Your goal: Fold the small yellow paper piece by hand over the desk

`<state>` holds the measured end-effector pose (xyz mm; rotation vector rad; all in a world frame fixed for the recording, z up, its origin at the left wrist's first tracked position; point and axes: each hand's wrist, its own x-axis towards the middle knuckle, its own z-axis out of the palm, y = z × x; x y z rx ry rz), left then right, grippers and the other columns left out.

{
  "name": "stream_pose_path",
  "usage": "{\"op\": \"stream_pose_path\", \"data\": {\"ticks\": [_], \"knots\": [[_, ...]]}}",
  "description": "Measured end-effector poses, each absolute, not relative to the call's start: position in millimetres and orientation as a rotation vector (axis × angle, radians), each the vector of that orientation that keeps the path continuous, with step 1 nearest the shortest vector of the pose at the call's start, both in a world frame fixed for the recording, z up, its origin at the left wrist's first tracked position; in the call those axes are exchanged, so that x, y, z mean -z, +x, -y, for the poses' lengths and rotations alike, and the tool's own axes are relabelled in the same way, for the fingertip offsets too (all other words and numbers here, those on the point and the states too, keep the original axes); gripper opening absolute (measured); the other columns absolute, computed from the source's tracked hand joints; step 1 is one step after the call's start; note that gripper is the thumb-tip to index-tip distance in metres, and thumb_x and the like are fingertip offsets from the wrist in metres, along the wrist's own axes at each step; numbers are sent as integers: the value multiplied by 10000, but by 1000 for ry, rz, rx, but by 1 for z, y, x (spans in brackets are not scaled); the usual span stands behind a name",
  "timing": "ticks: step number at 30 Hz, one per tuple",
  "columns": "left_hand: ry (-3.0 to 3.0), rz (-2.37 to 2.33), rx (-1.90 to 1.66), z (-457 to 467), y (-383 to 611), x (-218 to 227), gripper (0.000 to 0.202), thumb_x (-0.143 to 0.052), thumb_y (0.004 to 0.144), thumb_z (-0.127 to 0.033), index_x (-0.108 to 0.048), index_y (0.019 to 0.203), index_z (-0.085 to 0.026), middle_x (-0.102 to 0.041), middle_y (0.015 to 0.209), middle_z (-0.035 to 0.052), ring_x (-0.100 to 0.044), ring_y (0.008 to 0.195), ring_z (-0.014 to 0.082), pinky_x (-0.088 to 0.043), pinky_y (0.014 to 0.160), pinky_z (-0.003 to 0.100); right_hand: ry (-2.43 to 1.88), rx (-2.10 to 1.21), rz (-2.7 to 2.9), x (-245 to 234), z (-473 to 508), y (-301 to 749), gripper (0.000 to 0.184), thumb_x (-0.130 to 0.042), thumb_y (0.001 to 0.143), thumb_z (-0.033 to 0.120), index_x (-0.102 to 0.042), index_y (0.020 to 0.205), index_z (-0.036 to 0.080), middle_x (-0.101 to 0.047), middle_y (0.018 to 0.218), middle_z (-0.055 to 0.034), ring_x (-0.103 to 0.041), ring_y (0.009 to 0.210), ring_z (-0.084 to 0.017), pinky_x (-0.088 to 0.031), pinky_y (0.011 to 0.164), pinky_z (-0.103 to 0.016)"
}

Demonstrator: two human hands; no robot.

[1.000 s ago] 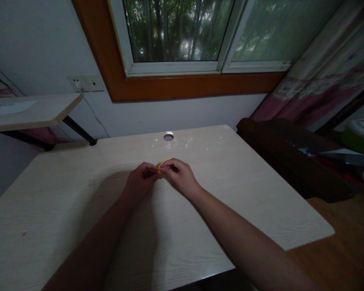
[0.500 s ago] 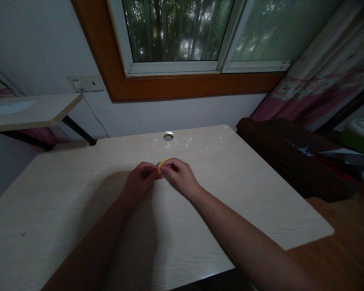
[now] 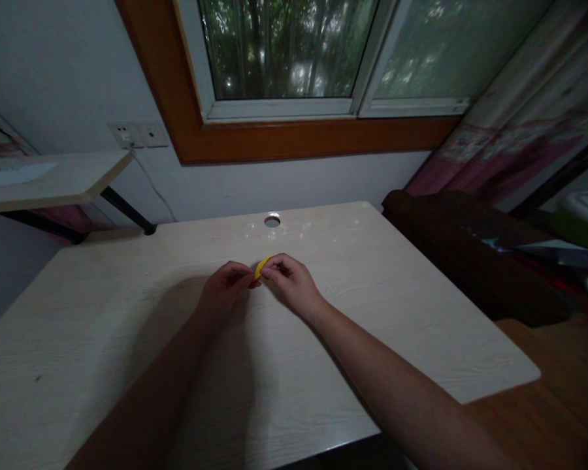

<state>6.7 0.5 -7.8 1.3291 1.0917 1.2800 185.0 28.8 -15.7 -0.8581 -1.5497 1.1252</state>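
Note:
Between my two hands is a small, thin yellow strip-like piece (image 3: 261,266), slightly curved; its exact kind cannot be made out. My left hand (image 3: 227,286) pinches its lower left end between thumb and fingers. From the other side my right hand (image 3: 290,277) grips its upper right part with thumb and forefinger. Fingers cover much of the piece. Both hands are close together above the pale wood-grain table (image 3: 402,294), a little in front of its round cable hole (image 3: 272,222).
A raised shelf (image 3: 53,189) on black legs stands at the back left, with a cord (image 3: 151,183) running from the wall socket (image 3: 137,134). Behind the table are a wall and a window (image 3: 284,52). Dark brown furniture (image 3: 470,261) stands along the right edge.
The yellow piece shows slightly wider between my fingers. My right fingers have shifted a little on it, and my left thumb lies straighter. Both arms stay nearly in place.

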Motion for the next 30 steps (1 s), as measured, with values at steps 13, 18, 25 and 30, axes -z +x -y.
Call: {"op": "stream_pose_path", "data": {"ticks": [13,18,25,30], "knots": [[1230,-1038,-1207,-5,3,12,266,-783,716,-323,-640,883,-173,-721,793,20,-698,707,154,-567,706,300,-834,-1120,1574,12,-27,186,131,-654,837,318,-671,904,206,-697,884,-27,-645,813,-156,-502,761,-282],[1299,-1059,-1207,-6,5,15,262,-774,723,-334,-630,877,-177,-718,784,17,-699,700,158,-575,705,310,-854,-1083,1603,13,-26,185,129,-651,843,314,-676,911,207,-701,892,-29,-648,812,-154,-503,763,-281],[1325,-1071,-1206,-4,8,13,261,-762,737,-341,-620,873,-169,-706,786,15,-704,725,159,-569,720,296,-887,-1006,1615,17,-28,184,109,-658,842,300,-681,894,207,-697,883,-25,-641,806,-150,-490,753,-271],[1326,-1065,-1197,-5,7,16,263,-756,746,-331,-614,904,-175,-703,805,11,-703,738,158,-568,734,298,-895,-998,1637,17,-30,185,119,-649,849,315,-677,893,208,-691,876,-25,-639,807,-155,-489,755,-275]]}}
